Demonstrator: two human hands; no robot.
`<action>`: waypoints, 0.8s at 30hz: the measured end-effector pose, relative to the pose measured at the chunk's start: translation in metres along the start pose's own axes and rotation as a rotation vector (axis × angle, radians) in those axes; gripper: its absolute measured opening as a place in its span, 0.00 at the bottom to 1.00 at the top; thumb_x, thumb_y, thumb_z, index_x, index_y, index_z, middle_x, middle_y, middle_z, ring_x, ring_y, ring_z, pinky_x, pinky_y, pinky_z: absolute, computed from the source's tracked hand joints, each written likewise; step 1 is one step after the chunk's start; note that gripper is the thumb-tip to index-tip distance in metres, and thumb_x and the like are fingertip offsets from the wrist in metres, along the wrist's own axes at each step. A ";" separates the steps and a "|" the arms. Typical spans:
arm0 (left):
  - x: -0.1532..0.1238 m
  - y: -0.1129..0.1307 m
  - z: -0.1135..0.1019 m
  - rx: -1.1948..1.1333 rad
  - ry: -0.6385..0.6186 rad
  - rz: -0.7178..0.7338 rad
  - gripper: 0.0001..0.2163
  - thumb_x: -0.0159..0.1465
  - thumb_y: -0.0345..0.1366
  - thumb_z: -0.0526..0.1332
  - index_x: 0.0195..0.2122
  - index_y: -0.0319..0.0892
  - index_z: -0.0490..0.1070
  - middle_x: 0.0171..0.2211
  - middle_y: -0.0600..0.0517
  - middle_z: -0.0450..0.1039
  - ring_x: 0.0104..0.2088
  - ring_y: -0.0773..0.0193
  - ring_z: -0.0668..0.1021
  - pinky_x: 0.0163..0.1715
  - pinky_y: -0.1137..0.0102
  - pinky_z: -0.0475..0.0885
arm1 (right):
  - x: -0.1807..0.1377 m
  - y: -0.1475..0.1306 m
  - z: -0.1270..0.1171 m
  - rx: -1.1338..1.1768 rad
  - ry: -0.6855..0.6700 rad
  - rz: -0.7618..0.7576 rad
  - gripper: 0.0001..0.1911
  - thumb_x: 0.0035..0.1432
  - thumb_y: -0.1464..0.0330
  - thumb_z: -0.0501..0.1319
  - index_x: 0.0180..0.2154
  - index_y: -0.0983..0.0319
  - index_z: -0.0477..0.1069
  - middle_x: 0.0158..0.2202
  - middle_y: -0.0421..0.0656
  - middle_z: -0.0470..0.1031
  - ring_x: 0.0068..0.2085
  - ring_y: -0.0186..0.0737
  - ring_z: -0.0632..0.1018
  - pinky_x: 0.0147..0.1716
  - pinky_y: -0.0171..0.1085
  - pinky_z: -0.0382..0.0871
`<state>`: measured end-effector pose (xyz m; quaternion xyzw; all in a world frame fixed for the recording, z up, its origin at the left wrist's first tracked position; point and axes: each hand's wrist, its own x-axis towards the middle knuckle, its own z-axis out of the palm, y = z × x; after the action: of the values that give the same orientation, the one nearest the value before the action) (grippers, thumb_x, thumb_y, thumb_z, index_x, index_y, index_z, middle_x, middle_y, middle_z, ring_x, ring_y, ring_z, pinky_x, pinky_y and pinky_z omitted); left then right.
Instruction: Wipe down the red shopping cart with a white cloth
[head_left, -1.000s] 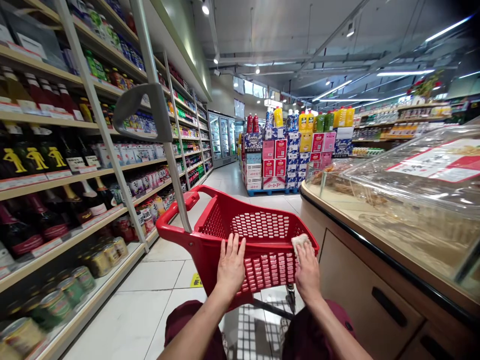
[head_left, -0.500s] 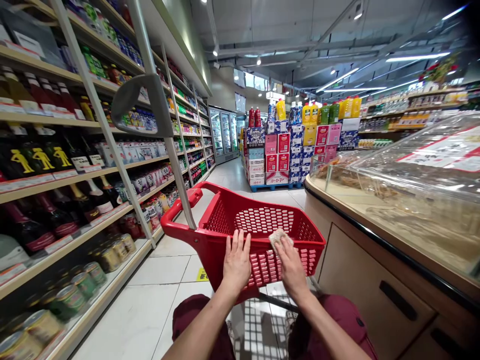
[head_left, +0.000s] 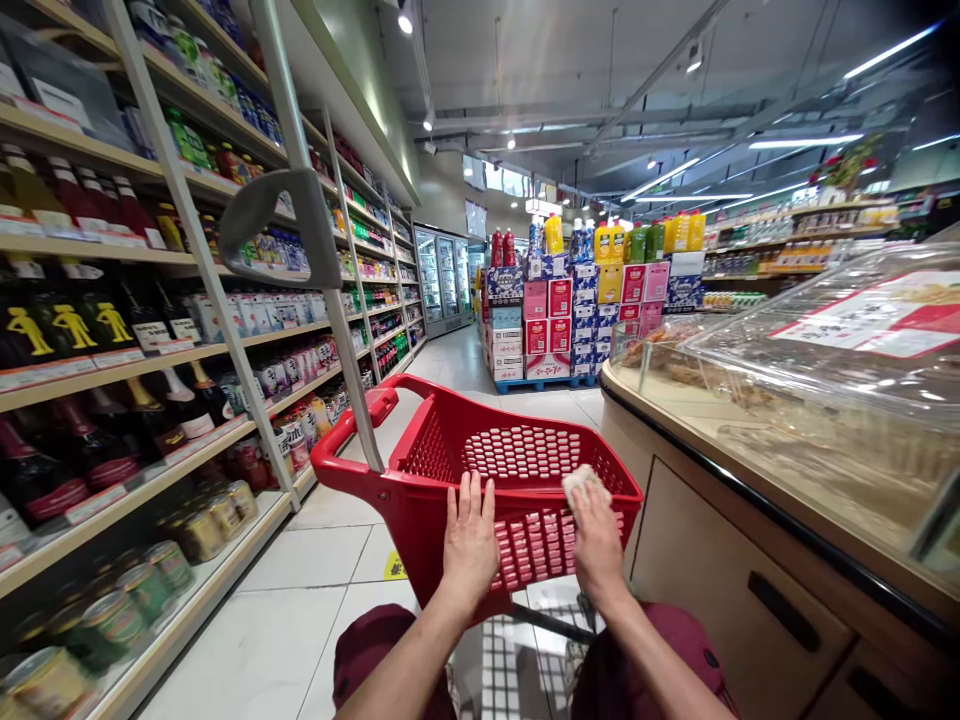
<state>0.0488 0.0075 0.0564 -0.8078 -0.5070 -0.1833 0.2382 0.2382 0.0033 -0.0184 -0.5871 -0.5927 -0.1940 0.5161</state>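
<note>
In front of me stands a red plastic shopping cart (head_left: 420, 500) with a slotted basket, its near side facing me. My left hand (head_left: 471, 540) lies flat against that side, fingers stretched up to the rim and holding nothing. Under the fingers of my right hand (head_left: 598, 535) is a pale, crumpled cloth (head_left: 583, 484), pressed on the rim near the basket's right end. A metal pole with a grey handle (head_left: 285, 230) rises from the cart's left part. The basket's inside shows no goods.
Shelves of bottles and cans (head_left: 150, 350) line the left side. On the right is a wooden counter (head_left: 720, 560) with clear plastic covers, close to the cart. Stacked drink cartons (head_left: 551, 320) stand on a blue pallet ahead. Tiled floor (head_left: 300, 560) runs beneath.
My right hand has slid the cloth rightward along the rim. My left hand stays flat on the cart's side. The whole view has shifted slightly.
</note>
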 end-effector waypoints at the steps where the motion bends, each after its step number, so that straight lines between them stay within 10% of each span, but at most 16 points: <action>1: 0.000 0.001 0.000 -0.001 0.001 -0.004 0.28 0.55 0.32 0.54 0.59 0.35 0.53 0.61 0.40 0.50 0.62 0.50 0.49 0.59 0.54 0.46 | 0.001 -0.002 0.002 0.025 -0.047 -0.057 0.33 0.52 0.82 0.42 0.59 0.58 0.52 0.61 0.43 0.53 0.62 0.40 0.53 0.58 0.50 0.53; 24: 0.033 0.031 -0.002 -0.160 -0.214 0.137 0.23 0.59 0.25 0.44 0.58 0.30 0.55 0.59 0.42 0.56 0.60 0.57 0.55 0.60 0.59 0.48 | 0.010 0.033 -0.007 -0.110 -0.187 0.060 0.30 0.53 0.79 0.42 0.56 0.58 0.58 0.59 0.45 0.59 0.61 0.42 0.55 0.56 0.50 0.51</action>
<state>0.0910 0.0187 0.0696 -0.8719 -0.4571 -0.1192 0.1292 0.2731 0.0097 -0.0200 -0.6477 -0.6088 -0.1549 0.4312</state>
